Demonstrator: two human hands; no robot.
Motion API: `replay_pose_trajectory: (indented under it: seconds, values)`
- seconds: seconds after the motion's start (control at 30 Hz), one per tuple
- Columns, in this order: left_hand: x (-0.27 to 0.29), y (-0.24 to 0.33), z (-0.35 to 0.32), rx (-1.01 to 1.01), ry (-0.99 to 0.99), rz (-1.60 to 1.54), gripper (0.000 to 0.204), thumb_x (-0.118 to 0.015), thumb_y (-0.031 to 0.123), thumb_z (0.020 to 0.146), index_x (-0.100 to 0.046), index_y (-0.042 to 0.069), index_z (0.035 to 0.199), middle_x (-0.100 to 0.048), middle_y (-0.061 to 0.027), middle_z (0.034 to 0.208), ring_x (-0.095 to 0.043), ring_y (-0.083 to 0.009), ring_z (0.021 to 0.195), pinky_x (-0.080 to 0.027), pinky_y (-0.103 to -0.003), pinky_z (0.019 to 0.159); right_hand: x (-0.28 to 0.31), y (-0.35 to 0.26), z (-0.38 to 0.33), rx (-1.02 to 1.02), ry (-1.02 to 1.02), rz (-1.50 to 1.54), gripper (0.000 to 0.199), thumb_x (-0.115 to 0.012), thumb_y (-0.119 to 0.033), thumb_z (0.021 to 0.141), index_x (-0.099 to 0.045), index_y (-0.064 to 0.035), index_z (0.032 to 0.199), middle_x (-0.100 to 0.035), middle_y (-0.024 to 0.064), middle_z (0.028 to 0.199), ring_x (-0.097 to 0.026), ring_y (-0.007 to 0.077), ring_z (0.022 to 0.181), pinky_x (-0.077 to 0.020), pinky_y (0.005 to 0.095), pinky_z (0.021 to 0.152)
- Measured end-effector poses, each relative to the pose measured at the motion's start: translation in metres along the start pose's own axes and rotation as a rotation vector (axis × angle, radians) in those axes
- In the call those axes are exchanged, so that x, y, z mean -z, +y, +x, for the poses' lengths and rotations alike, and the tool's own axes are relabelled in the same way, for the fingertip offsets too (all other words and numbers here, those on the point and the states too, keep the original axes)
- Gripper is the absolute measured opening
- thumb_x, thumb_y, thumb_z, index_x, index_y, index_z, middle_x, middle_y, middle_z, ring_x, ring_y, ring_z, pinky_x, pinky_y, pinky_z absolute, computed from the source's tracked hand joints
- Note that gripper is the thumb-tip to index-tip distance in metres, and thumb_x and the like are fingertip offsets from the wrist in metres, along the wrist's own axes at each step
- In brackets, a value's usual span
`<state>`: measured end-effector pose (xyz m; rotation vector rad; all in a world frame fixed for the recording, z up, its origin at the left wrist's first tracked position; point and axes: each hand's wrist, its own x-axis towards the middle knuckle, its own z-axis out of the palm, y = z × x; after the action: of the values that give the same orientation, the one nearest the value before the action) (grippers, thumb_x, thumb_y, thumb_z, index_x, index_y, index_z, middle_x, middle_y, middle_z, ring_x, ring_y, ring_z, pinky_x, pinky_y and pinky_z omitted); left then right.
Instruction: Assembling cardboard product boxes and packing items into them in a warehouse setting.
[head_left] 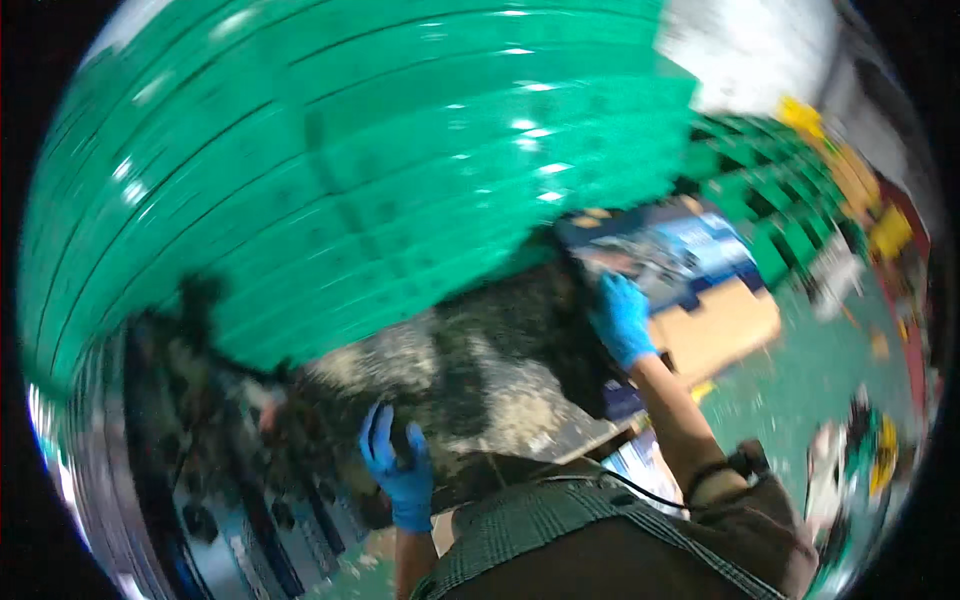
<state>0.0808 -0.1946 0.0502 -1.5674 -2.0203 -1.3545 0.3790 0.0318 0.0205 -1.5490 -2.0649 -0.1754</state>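
At the far left, a row of dark blue-and-black packages [225, 550] is standing packed side by side, blurred by motion. Behind them and across the middle, a tall wall of glossy green plastic crates [400, 130] is rising, its horizontal seams bending with the lens.

Just right of the packages, the left hand [405, 480], in a blue glove, is hovering near the front edge of a black, worn tabletop [525, 405]. Its fingers are spreading loosely apart, thumb away from the rest, and holding nothing visible. Pale scuffed patches are showing on the tabletop. In the lower middle, a checked grey-green apron [540, 515] is covering the person's front.

Farther right, the right hand [625, 320], also blue-gloved, is reaching forward and touching the near left part of a flattened dark blue printed carton [715, 250]. Its fingers are resting on the carton; whether they are gripping it, I cannot tell. The carton is lying at the right end of the tabletop, its bare brown panel [725, 330] facing the person.

Beyond the carton, more green crates [785, 195] with dark openings are standing on the right, above a green floor [800, 375].
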Motion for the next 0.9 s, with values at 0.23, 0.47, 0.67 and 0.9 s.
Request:
replay_pose_trajectory:
  seconds: [0.23,0.47,0.67,0.9]
  values:
    - [-0.147,0.050,0.030,0.810,-0.638,-1.440,0.037,-0.059,0.025,0.091,-0.057,0.000,0.118,-0.059,-0.0133,0.115,-0.057,-0.0245,0.104,-0.044,-0.036,0.094,0.088,-0.041,0.006,0.231,-0.238,0.048,0.021,-0.060,-0.009,0.068,-0.059,-0.0032,0.088,-0.057,0.0201,0.081,-0.056,0.0371,0.075,-0.0465,0.0447,0.067]
    - [-0.101,-0.063,0.083,0.732,-0.499,-1.245,0.035,-0.064,0.018,0.087,-0.056,0.004,0.118,-0.062,-0.0060,0.104,-0.058,-0.0169,0.091,-0.046,-0.033,0.082,0.157,-0.017,0.066,0.046,0.213,0.112,0.063,-0.070,-0.025,0.079,-0.042,0.0013,0.129,-0.051,0.0262,0.120,-0.051,0.0358,0.113,-0.0403,0.0410,0.097]
    - [0.037,-0.145,0.068,0.494,-0.121,-0.816,0.041,-0.063,0.006,0.085,-0.051,0.002,0.124,-0.058,-0.0046,0.111,-0.055,-0.0156,0.096,-0.044,-0.031,0.085,0.128,-0.064,0.126,-0.063,0.000,0.625,0.060,-0.075,-0.027,0.072,-0.048,0.0029,0.116,-0.058,0.0186,0.103,-0.058,0.0265,0.094,-0.0474,0.0360,0.084]
    - [0.081,-0.088,0.058,0.524,-0.168,-0.887,0.060,-0.061,0.025,0.088,-0.037,0.002,0.138,-0.046,-0.0142,0.135,-0.055,-0.0175,0.102,-0.043,-0.032,0.093,0.122,-0.105,0.116,-0.228,-0.401,1.226,0.044,-0.059,-0.004,0.076,-0.053,0.0067,0.118,-0.063,0.0146,0.107,-0.058,0.0188,0.096,-0.0462,0.0314,0.085]
